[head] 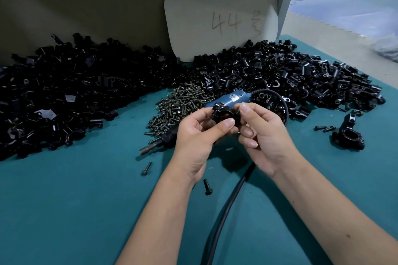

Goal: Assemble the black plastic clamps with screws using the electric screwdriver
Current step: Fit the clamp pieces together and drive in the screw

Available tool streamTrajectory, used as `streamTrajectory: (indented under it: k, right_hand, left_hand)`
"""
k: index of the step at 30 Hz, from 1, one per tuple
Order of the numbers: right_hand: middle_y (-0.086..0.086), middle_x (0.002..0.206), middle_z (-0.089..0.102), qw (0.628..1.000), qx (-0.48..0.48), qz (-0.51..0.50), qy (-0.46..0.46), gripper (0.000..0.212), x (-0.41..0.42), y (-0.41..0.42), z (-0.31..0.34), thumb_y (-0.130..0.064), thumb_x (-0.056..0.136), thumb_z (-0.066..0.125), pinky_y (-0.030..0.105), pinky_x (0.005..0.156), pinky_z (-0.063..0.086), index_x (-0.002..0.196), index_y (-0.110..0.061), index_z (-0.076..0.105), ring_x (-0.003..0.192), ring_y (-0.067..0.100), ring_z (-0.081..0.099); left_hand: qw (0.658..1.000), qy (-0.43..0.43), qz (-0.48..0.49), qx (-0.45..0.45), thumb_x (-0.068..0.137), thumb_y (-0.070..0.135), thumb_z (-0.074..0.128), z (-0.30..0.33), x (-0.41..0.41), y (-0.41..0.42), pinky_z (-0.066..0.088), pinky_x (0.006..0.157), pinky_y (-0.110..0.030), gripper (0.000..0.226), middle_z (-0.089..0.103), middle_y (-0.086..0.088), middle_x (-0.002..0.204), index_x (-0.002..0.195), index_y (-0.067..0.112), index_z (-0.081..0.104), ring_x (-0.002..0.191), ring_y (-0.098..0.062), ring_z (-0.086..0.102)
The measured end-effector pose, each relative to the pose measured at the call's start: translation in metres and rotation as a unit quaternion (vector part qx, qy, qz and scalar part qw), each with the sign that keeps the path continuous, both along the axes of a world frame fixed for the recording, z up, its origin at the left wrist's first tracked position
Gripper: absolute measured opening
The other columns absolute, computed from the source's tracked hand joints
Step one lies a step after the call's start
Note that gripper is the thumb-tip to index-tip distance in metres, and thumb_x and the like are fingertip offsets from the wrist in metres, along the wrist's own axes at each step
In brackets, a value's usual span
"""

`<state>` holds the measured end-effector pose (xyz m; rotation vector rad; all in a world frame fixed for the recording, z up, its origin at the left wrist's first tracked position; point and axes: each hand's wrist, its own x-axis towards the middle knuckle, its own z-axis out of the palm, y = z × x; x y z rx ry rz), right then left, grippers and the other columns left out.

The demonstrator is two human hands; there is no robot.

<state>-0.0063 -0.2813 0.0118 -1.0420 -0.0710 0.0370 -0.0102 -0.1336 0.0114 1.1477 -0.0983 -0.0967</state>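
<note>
From the head camera, the left hand (197,133) and right hand (261,133) met over the teal table (86,200), fingers of both curled round one black clamp (224,112) — thumbs pinching it from either side. The electric screwdriver (226,99) lay directly beneath and behind the clamp, its long axis running from 2 o'clock down to the bit at 8 o'clock, about equally near both hands. The screw pile (178,105) sat at 10 o'clock of the hands; a loose screw (207,187) lay at 6 o'clock. Heaps of clamp parts (290,75) lined the wall — a finished clamp (349,133) stood at 3 o'clock.

Pale card (219,17) marked "44" propped against grey wall (86,2), on teal tabletop (86,200).
</note>
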Motion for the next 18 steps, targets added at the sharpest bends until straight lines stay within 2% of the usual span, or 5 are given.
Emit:
streamTrajectory:
  k: [3, 7, 11, 14, 18]
  right_hand:
    - [-0.005, 0.064, 0.047, 1.0, 0.004, -0.007, 0.001, 0.009, -0.0008, 0.0022, -0.001, -0.026, 0.084, 0.074, 0.014, 0.037, 0.034, 0.076, -0.022, 0.075, 0.048, 0.004, 0.04]
    - [-0.003, 0.063, 0.04, 1.0, -0.003, 0.019, 0.0, 0.022, -0.0007, -0.0013, 0.0018, -0.028, 0.088, 0.069, 0.017, 0.041, 0.037, 0.102, -0.017, 0.082, 0.049, 0.005, 0.042]
    - [-0.004, 0.059, 0.047, 0.998, -0.055, -0.037, -0.02, 0.009, -0.0023, 0.0038, 0.0023, -0.027, 0.08, 0.076, 0.017, 0.04, 0.034, 0.081, -0.019, 0.081, 0.048, 0.004, 0.04]
    - [-0.003, 0.059, 0.048, 0.996, -0.052, -0.078, -0.015, 0.012, -0.0027, 0.0067, 0.0003, -0.03, 0.073, 0.082, 0.018, 0.04, 0.033, 0.07, -0.022, 0.074, 0.046, 0.005, 0.038]
    - [-0.002, 0.072, 0.054, 0.998, -0.042, -0.044, -0.028, 0.023, -0.0043, 0.0055, 0.0011, -0.033, 0.081, 0.076, 0.017, 0.043, 0.035, 0.1, -0.022, 0.082, 0.052, 0.005, 0.041]
  left_hand:
    - [1.0, 0.002, -0.004, 0.01, 0.084, -0.001, 0.079, -0.0016, 0.0003, 0.0008, 0.059, 0.077, -0.024, 0.023, 0.076, -0.014, 0.094, 0.106, 0.006, 0.075, 0.079, -0.019, 0.073]
    - [1.0, 0.004, -0.017, -0.018, 0.077, 0.008, 0.081, 0.0012, -0.0001, 0.0048, 0.059, 0.075, -0.022, 0.021, 0.077, -0.012, 0.09, 0.097, 0.01, 0.079, 0.078, -0.016, 0.075]
    - [1.0, 0.014, -0.012, -0.019, 0.07, 0.008, 0.083, 0.0011, -0.0002, 0.0084, 0.06, 0.073, -0.022, 0.018, 0.076, -0.012, 0.087, 0.086, 0.015, 0.083, 0.075, -0.018, 0.075]
    - [1.0, 0.014, -0.014, -0.011, 0.069, 0.007, 0.083, 0.0004, 0.0001, 0.0069, 0.06, 0.074, -0.023, 0.024, 0.077, -0.011, 0.088, 0.093, 0.012, 0.081, 0.074, -0.018, 0.075]
    - [1.0, 0.009, -0.02, -0.008, 0.078, 0.002, 0.08, 0.0016, 0.0014, 0.0055, 0.059, 0.075, -0.022, 0.024, 0.077, -0.011, 0.089, 0.101, 0.007, 0.076, 0.076, -0.017, 0.074]
